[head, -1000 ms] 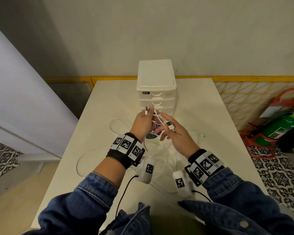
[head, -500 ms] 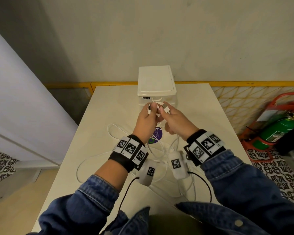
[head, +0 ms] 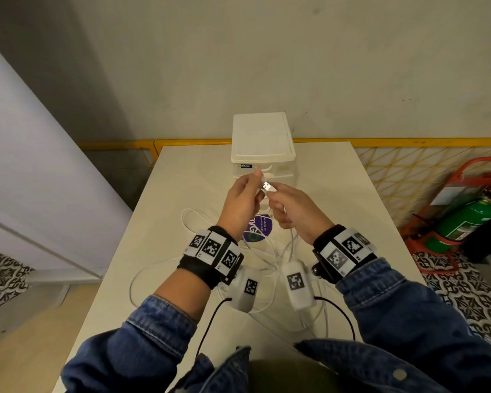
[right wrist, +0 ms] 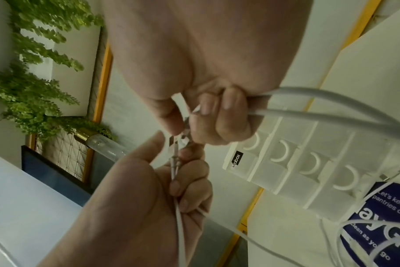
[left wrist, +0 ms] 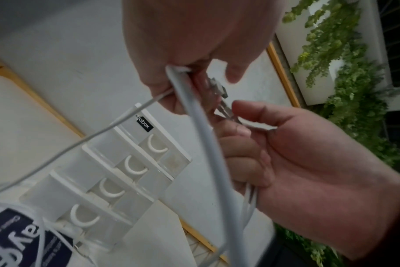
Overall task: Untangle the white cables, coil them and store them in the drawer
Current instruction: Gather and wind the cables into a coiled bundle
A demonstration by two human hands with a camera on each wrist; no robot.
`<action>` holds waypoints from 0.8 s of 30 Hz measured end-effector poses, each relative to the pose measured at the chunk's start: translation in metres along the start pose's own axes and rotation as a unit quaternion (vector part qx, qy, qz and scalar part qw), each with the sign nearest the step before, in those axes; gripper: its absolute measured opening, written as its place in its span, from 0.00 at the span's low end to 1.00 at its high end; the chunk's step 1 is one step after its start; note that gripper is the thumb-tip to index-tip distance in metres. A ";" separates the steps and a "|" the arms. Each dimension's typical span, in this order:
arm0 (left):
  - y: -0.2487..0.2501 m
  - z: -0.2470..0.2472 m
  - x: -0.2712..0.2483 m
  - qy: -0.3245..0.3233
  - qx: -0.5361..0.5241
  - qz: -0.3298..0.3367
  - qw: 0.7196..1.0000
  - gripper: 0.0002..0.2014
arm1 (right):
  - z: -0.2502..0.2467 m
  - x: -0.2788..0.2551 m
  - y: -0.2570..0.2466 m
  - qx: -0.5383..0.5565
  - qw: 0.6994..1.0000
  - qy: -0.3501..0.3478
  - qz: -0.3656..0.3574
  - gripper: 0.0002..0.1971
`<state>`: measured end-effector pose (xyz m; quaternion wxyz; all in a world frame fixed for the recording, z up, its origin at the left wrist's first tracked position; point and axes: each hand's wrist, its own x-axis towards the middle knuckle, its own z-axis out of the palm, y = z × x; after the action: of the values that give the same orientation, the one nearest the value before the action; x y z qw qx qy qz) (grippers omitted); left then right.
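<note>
Several tangled white cables (head: pixel 278 259) lie in loops on the white table (head: pixel 352 194) and rise to both hands. My left hand (head: pixel 257 188) pinches a thin cable (left wrist: pixel 195 115) at its fingertips, held up in front of the drawer unit (head: pixel 262 143). My right hand (head: pixel 275 194) pinches a white USB plug (head: pixel 268 186) and curls its other fingers round two thicker strands (right wrist: pixel 331 103). The two hands touch at the fingertips. In the wrist views the unit's stacked drawers (left wrist: pixel 117 171) are all closed, each with a curved white handle.
A purple round sticker (head: pixel 257 228) lies on the table under the hanging cables. A yellow rail (head: pixel 408 141) runs behind the table. A green fire extinguisher (head: pixel 465 222) in a red stand sits on the floor at the right. A pale panel (head: pixel 26 180) stands at the left.
Both hands have risen and moved away from me, from above the sticker to in front of the top drawers. Their fingertips have come together, and the cables were lifted along.
</note>
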<state>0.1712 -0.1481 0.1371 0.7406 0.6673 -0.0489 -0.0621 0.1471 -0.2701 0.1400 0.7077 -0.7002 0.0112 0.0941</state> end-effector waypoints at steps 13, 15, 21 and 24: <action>-0.005 0.006 -0.002 -0.032 0.042 -0.007 0.999 0.11 | 0.006 0.006 0.024 -0.218 0.970 0.057 -0.090 0.14; -0.005 0.008 0.001 -0.016 0.046 0.003 0.999 0.10 | 0.009 0.005 0.028 -0.179 0.981 0.025 -0.073 0.16; -0.005 0.008 -0.001 -0.014 0.018 0.000 1.000 0.10 | 0.004 0.004 0.028 -0.144 0.989 -0.015 -0.032 0.18; -0.001 0.008 -0.004 -0.032 -0.022 -0.008 0.999 0.11 | 0.005 0.001 0.025 -0.108 0.993 -0.043 -0.025 0.19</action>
<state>0.1659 -0.1549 0.1373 0.7525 0.6490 -0.0665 -0.0905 0.1441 -0.2648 0.1147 0.6300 -0.7678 -0.0472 0.1069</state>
